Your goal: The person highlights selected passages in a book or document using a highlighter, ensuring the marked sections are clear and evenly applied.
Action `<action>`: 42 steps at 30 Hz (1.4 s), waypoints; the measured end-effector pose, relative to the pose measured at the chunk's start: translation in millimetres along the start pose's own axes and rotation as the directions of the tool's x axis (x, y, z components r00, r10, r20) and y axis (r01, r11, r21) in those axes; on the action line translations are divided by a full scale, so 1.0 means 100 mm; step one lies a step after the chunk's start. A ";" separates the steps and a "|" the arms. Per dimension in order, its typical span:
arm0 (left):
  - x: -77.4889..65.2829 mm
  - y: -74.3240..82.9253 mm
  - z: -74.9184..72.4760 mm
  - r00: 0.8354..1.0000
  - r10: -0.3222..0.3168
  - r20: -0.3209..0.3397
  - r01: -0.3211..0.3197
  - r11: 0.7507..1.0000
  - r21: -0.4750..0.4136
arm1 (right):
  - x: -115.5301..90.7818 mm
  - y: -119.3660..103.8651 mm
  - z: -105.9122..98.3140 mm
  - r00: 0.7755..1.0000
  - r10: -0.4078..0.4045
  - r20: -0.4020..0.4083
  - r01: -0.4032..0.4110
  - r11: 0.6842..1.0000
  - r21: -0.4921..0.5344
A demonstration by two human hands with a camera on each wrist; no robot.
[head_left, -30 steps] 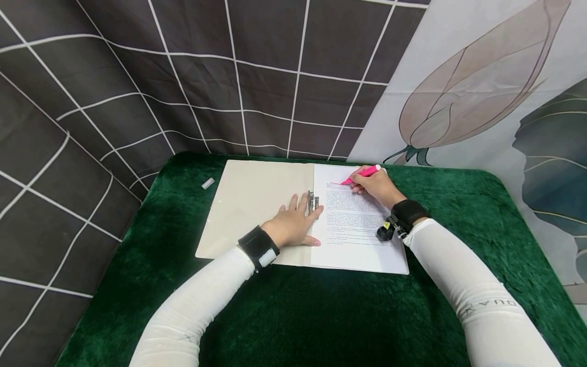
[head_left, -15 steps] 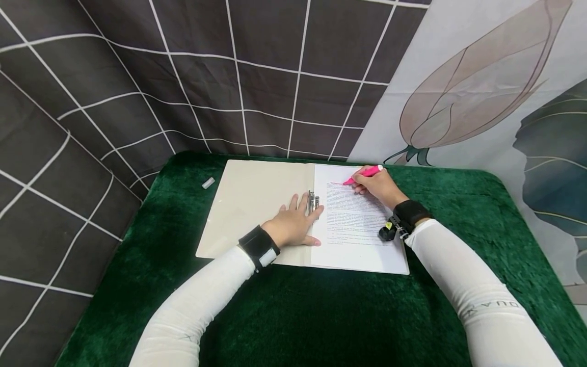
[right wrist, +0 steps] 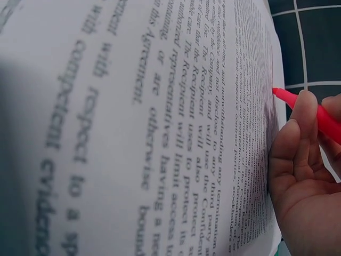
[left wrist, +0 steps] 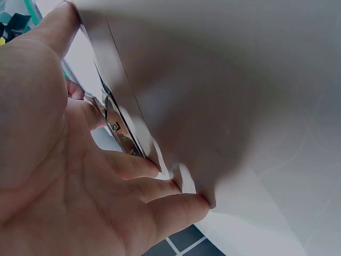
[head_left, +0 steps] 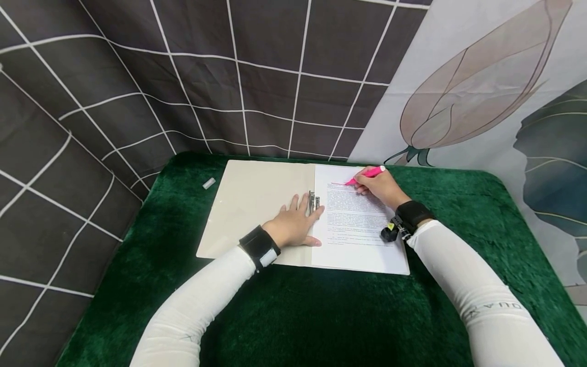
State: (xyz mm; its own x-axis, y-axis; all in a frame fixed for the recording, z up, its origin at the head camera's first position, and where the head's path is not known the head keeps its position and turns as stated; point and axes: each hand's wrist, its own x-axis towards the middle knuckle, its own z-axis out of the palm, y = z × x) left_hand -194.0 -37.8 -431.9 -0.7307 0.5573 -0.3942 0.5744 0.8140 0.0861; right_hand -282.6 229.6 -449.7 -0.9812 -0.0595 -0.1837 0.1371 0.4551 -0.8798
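My right hand [head_left: 378,188] pinches a pink highlighter [head_left: 372,172], its tip at the top text line of a printed sheet [head_left: 353,257]. A pink stroke shows along that line. In the right wrist view the highlighter [right wrist: 325,120] sits between thumb and fingers, its tip touching the page [right wrist: 122,128]. My left hand [head_left: 293,227] lies with spread fingers across the spine of an open beige folder [head_left: 252,199], beside its metal clip [head_left: 314,202]. The left wrist view shows that hand's fingertips [left wrist: 186,205] on the folder and the clip [left wrist: 120,128] behind them.
A small whitish piece, perhaps a cap [head_left: 208,183], lies left of the folder. Green plush cloth [head_left: 293,316] covers the table. A dark gridded curtain [head_left: 266,81] hangs at the back and left, a floral one [head_left: 477,86] at right.
My right hand has slid slightly right along the top line with the highlighter, and the pink stroke has grown longer. My left hand has stayed in place.
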 end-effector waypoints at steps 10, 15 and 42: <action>0.00 0.00 0.00 1.000 0.000 -0.002 0.000 1.000 0.004 | 0.01 0.02 -0.01 1.000 -0.005 0.008 0.005 1.000 0.007; 0.01 -0.01 0.00 1.000 -0.001 -0.001 0.001 1.000 0.002 | 0.01 0.02 -0.03 1.000 0.007 0.008 -0.007 1.000 -0.009; 0.01 0.00 0.01 1.000 -0.003 -0.003 0.003 1.000 -0.010 | -0.04 0.03 -0.10 0.998 0.061 -0.018 -0.062 0.997 -0.051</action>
State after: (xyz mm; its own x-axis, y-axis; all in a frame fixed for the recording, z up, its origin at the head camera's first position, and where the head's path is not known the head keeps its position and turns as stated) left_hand -194.3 -37.5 -433.1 -0.7337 0.5552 -0.3918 0.5685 0.8173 0.0937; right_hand -279.8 239.6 -447.3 -0.9732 -0.0156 -0.2294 0.1907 0.5023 -0.8434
